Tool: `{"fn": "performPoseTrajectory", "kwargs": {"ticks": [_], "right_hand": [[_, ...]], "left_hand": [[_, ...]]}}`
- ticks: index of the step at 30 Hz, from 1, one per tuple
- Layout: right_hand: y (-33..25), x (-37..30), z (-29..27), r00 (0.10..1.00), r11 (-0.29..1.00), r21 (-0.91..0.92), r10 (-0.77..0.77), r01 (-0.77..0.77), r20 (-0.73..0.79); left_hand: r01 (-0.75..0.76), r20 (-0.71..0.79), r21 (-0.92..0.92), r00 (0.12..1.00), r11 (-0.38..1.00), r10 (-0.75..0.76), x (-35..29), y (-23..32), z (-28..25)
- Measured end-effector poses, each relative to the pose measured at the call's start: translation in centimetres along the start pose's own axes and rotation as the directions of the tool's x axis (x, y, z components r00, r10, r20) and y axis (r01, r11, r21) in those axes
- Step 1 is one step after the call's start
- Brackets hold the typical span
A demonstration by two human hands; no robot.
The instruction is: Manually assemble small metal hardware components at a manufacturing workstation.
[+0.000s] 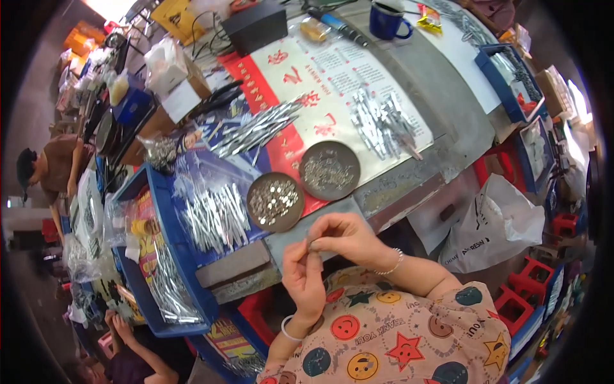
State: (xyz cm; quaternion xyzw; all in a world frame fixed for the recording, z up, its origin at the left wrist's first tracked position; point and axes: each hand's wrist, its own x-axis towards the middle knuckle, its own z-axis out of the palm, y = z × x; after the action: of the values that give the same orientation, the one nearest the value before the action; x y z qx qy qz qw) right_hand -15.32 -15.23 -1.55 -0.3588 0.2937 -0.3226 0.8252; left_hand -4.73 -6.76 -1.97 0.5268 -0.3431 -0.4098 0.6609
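Note:
My left hand (303, 275) and my right hand (345, 238) meet fingertip to fingertip in front of the bench edge. Both are closed in a pinch around something tiny that I cannot make out, mostly covered by the fingers. Just beyond them stands a brown round dish (275, 227) of small shiny discs. Touching or nearly touching it, a second brown dish (351, 182) holds fine metal bits. Thin silvery strips (217, 219) lie heaped left of the dishes. More heaps of strips (261, 130) (387, 125) rest farther back on the printed sheets.
A blue bin (167, 328) with metal strips stands at the left. Far back are a blue mug (387, 20) and a black box (256, 30). A white plastic bag (495, 224) hangs at the right, near red stools (518, 301). Other people (57, 169) sit or stand at the left.

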Motion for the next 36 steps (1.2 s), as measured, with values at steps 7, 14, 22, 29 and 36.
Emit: {"fn": "performPoseTrajectory", "kwargs": {"ticks": [7, 14, 22, 29, 36], "right_hand": [[0.7, 0.6, 2.4, 0.892, 0.800, -0.431, -0.450, 0.417, 0.027], [-0.2, -0.7, 1.6, 0.879, 0.802, -0.412, -0.478, 0.432, -0.009], [-1.5, -1.4, 1.8, 0.826, 0.673, -0.573, -0.564, 0.467, 0.010], [-1.0, -1.0, 3.0, 0.803, 0.511, -0.739, -0.592, 0.440, 0.069], [-0.4, -1.5, 2.7, 0.817, 0.574, -0.727, -0.576, 0.378, -0.031]], "left_hand": [[-0.145, -0.083, 0.321, 0.980, 0.936, 0.181, 0.1, -0.5, -1.6], [-0.302, -0.003, 0.306, 0.948, 0.903, 0.318, 0.8, 0.7, 1.6], [-0.286, -0.015, 0.241, 0.954, 0.927, 0.299, 0.8, 1.0, 2.7], [-0.298, -0.066, 0.283, 0.942, 0.912, 0.328, 0.3, 0.8, 1.0], [-0.256, -0.030, 0.218, 0.963, 0.942, 0.269, 0.1, 0.6, 1.4]]}}
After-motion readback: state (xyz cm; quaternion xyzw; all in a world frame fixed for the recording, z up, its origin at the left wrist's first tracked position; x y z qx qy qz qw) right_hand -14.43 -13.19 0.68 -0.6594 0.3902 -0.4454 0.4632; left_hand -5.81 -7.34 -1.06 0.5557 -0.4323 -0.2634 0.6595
